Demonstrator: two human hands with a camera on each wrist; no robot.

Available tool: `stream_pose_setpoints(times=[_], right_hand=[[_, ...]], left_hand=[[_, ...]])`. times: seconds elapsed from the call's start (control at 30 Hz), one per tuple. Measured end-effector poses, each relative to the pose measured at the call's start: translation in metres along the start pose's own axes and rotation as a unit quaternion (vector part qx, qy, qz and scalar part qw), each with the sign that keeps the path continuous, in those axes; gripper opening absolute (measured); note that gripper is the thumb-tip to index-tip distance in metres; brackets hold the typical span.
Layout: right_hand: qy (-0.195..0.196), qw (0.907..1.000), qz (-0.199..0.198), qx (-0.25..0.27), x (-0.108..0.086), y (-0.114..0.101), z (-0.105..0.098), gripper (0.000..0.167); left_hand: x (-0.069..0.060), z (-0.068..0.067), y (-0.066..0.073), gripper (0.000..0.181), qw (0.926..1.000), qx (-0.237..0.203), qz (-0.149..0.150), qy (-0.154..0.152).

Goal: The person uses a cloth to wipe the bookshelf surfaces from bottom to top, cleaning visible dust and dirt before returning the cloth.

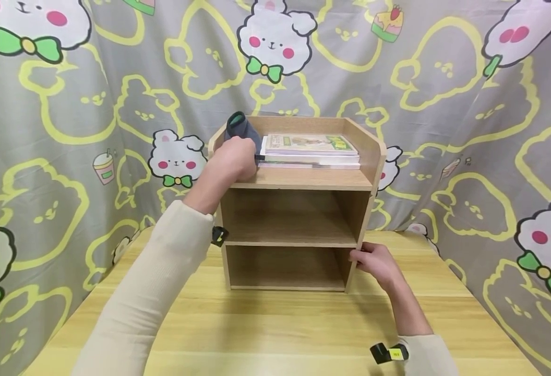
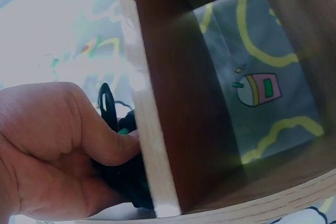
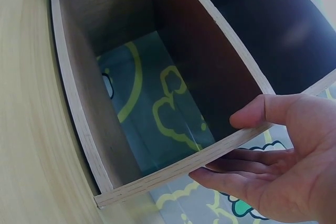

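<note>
A small wooden shelf unit (image 1: 299, 244) stands on the table, with a raised-edge top and two open compartments. My left hand (image 1: 237, 159) is at the top's left end, gripping a dark grey-blue item (image 1: 244, 128) that has a green-lined end. In the left wrist view, a black loop (image 2: 107, 106) sticks up beside my thumb; the rest of the item is mostly hidden by the hand. My right hand (image 1: 380, 265) holds the unit's right side panel (image 3: 210, 156), thumb at its front edge and fingers along the outside.
Several books (image 1: 310, 151) lie stacked on top of the unit, just right of my left hand. A pale wood-grain table (image 1: 275, 334) extends around it. Patterned curtains (image 1: 275, 99) hang behind and at both sides.
</note>
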State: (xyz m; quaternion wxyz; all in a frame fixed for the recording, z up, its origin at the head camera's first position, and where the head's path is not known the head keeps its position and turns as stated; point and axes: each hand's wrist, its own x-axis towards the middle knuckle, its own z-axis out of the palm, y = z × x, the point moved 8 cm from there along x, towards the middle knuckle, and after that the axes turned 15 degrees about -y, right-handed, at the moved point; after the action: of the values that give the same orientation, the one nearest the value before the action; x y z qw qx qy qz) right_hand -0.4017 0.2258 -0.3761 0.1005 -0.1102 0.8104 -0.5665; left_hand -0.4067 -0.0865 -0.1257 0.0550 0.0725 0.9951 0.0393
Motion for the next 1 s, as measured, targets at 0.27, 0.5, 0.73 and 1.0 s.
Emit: stream_pose_setpoints(times=[0.27, 0.5, 0.73, 1.0], right_hand=[[0.001, 1.0, 0.006, 0.0, -0.002, 0.003, 0.001, 0.035], [0.001, 1.0, 0.002, -0.003, -0.001, -0.001, 0.0, 0.034], [0.001, 1.0, 0.001, 0.001, 0.0, -0.001, -0.001, 0.034], [0.001, 1.0, 0.001, -0.001, 0.001, 0.0, -0.001, 0.035]], left_hand=[[0.03, 0.003, -0.007, 0.028, 0.9992, -0.034, -0.007, 0.019], [0.057, 0.001, -0.017, 0.025, 0.9963, -0.071, -0.009, 0.047], [0.077, -0.001, -0.026, 0.023, 0.9884, -0.12, 0.015, 0.092], [0.079, -0.002, -0.029, 0.048, 0.9849, -0.165, 0.005, 0.052]])
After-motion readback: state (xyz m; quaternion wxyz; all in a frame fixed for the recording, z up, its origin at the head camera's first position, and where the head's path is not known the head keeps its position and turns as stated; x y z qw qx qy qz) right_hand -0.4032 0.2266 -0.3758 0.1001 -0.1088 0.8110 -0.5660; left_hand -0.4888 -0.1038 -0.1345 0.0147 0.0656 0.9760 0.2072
